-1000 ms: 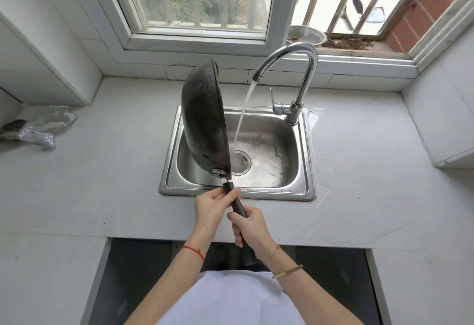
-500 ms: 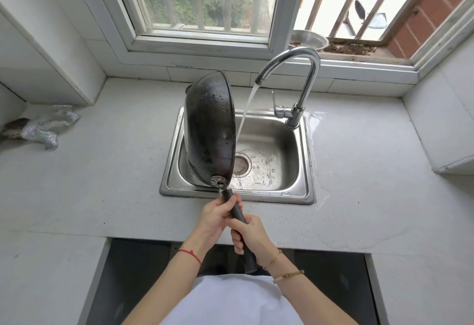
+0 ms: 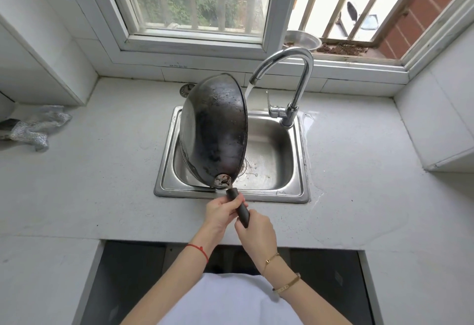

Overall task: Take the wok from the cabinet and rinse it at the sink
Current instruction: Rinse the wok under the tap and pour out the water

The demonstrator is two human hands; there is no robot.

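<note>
A black wok [image 3: 215, 129] stands tilted on edge over the steel sink [image 3: 298, 170], its dark wet underside turned toward me and its inside facing away. Both hands grip its black handle near the sink's front rim: my left hand [image 3: 220, 211] higher up, my right hand [image 3: 256, 229] lower down. Water runs from the curved chrome tap [image 3: 295, 68] and falls behind the wok's right rim. The wok hides the sink's left half and part of the drain.
A crumpled silvery scouring cloth [image 3: 36, 127] lies on the white counter [image 3: 89, 170] at far left. A round drain strainer [image 3: 185, 90] sits behind the wok near the wall. A metal bowl [image 3: 302, 41] rests on the window ledge. Water wets the counter right of the tap.
The wok has rolled toward me, showing more of its dark underside, and shifted right under the stream. Both hands have kept their hold on the handle.
</note>
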